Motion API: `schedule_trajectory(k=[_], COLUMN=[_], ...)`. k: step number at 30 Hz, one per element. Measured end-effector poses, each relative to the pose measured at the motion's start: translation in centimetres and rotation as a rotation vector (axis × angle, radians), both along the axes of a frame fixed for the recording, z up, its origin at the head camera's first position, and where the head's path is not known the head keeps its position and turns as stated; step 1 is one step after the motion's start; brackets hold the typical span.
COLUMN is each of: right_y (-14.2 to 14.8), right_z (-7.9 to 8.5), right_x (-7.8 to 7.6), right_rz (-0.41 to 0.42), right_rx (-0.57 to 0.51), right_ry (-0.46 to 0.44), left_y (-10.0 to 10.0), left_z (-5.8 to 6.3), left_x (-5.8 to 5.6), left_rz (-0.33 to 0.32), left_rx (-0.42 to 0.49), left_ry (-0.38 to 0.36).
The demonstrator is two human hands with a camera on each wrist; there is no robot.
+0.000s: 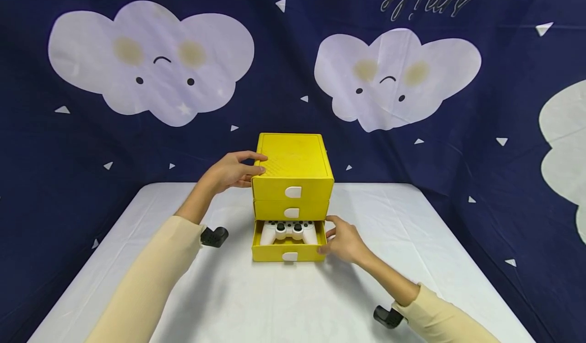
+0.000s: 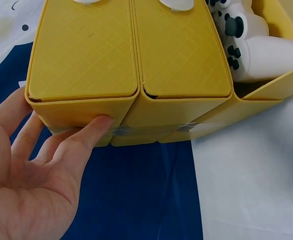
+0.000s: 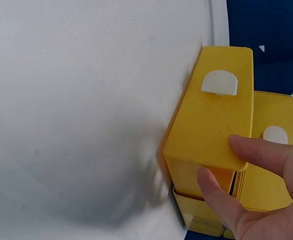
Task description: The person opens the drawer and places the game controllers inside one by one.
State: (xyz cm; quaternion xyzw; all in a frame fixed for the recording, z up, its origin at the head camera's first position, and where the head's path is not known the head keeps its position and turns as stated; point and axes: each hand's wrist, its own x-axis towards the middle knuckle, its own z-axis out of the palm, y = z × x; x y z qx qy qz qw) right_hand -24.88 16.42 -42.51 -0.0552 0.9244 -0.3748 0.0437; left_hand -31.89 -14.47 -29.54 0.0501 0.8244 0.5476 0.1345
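Observation:
A yellow three-drawer box [image 1: 293,154] stands on the table with its bottom drawer [image 1: 270,253] pulled out. Inside that drawer lies a white game controller [image 1: 289,231] with dark thumbsticks, also partly seen in the left wrist view. My left hand [image 1: 232,171] rests at the box's upper left edge, its fingers spread along the top and side. On the other side, my right hand [image 1: 345,240] touches the drawer's front right corner. In the right wrist view, one fingertip [image 3: 236,143] lies on the drawer front and another on its side wall.
White tabs [image 1: 293,192] mark each drawer front. A white cloth covers the table [image 1: 220,292]. Behind it hangs a dark blue curtain [image 1: 284,68] with cloud prints. A black wrist device [image 1: 214,236] sits at the left sleeve, and another [image 1: 388,316] at the right.

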Motion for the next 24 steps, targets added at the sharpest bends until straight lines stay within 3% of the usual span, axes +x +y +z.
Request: schedule_trajectory(k=[24], right_y=[0.0], right_z=[-1.0], right_x=[-1.4], right_rz=[-0.049], right_rx=[-0.117], right_ry=[0.111], left_y=[0.1], left_z=[0.2], left_x=[0.1], left_rz=[-0.002], left_rx=[-0.01], left_ry=[0.001])
